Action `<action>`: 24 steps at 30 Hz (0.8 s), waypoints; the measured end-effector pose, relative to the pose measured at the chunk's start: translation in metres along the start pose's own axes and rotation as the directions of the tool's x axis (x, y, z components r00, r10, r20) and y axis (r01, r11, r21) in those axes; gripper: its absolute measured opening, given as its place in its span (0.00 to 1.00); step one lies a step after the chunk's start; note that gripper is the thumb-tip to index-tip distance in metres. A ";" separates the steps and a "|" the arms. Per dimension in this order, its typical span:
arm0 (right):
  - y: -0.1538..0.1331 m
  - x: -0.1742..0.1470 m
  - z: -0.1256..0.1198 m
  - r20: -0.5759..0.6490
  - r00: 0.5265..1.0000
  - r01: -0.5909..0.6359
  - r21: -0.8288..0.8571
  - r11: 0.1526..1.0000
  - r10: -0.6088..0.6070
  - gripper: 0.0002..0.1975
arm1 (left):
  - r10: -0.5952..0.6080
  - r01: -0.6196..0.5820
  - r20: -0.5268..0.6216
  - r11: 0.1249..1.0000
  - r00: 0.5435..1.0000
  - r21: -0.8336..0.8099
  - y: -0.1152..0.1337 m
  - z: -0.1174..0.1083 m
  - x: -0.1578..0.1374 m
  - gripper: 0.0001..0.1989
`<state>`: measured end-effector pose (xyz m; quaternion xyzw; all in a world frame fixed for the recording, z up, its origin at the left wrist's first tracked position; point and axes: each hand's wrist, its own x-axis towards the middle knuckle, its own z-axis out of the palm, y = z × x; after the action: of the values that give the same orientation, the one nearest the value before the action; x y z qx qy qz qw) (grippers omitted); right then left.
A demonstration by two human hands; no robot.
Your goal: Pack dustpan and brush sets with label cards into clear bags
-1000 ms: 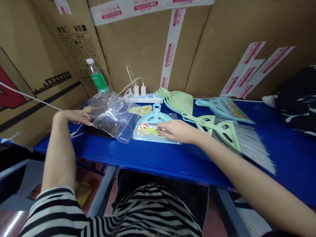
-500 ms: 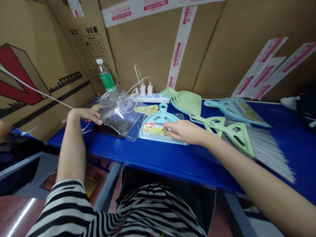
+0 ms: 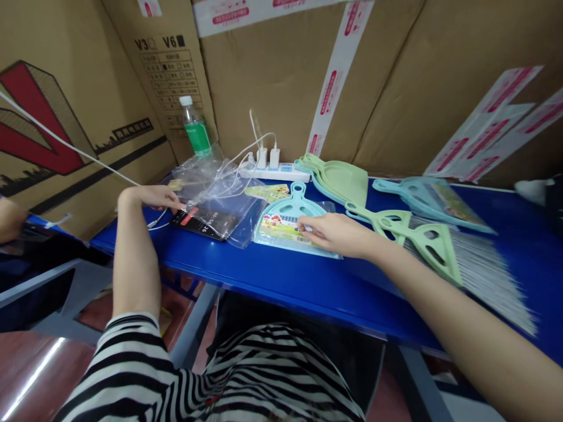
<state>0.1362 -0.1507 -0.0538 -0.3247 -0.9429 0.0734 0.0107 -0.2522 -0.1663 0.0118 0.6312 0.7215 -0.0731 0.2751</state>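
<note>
My left hand (image 3: pixel 162 198) is at the left, its fingertip touching the near-left end of a black phone (image 3: pixel 204 224) whose screen is lit with digits and a red bar. Clear plastic bags (image 3: pixel 237 205) partly cover the phone. My right hand (image 3: pixel 332 233) lies on a light-blue dustpan (image 3: pixel 295 206) in a clear bag, fingers bent and pressed together at its printed card (image 3: pixel 281 225). The fingertips' exact hold on the bag is partly hidden. Right of this hand, green brushes (image 3: pixel 433 249) with grey bristles lie overlapping.
Green and blue dustpans (image 3: pixel 345 179) are stacked behind, and another blue dustpan (image 3: pixel 413 190) with a card lies right. A power strip (image 3: pixel 272 171) with white chargers and cables stands near a green-labelled bottle (image 3: pixel 196 129). Cardboard walls (image 3: pixel 281 88) enclose the blue table (image 3: pixel 281 275).
The phone screen has gone from dark to lit under my left fingertip. The view has shifted slightly; my right hand stays on the bagged dustpan.
</note>
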 end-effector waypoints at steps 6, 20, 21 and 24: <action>0.001 0.000 0.001 -0.006 1.000 0.006 0.009 1.000 -0.006 0.10 | -0.092 0.096 -0.181 0.995 0.979 0.010 0.006 -0.001 -0.008 0.21; 0.001 0.000 0.002 0.002 1.000 -0.010 0.026 1.000 0.010 0.11 | 0.262 -0.200 -0.181 0.932 0.948 0.302 0.080 0.010 -0.004 0.12; 0.001 0.000 0.002 0.002 1.000 -0.009 0.028 1.000 0.009 0.11 | 0.279 -0.216 -0.167 0.923 0.946 0.319 0.086 0.010 -0.003 0.13; 0.001 0.000 0.001 0.006 1.000 -0.012 0.029 1.000 0.012 0.12 | 0.303 -0.236 -0.141 0.902 0.942 0.363 0.103 0.011 0.001 0.15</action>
<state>0.1366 -0.1500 -0.0551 -0.3299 -0.9399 0.0879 0.0120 -0.1506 -0.1503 0.0272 0.7673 0.6265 -0.0959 0.0974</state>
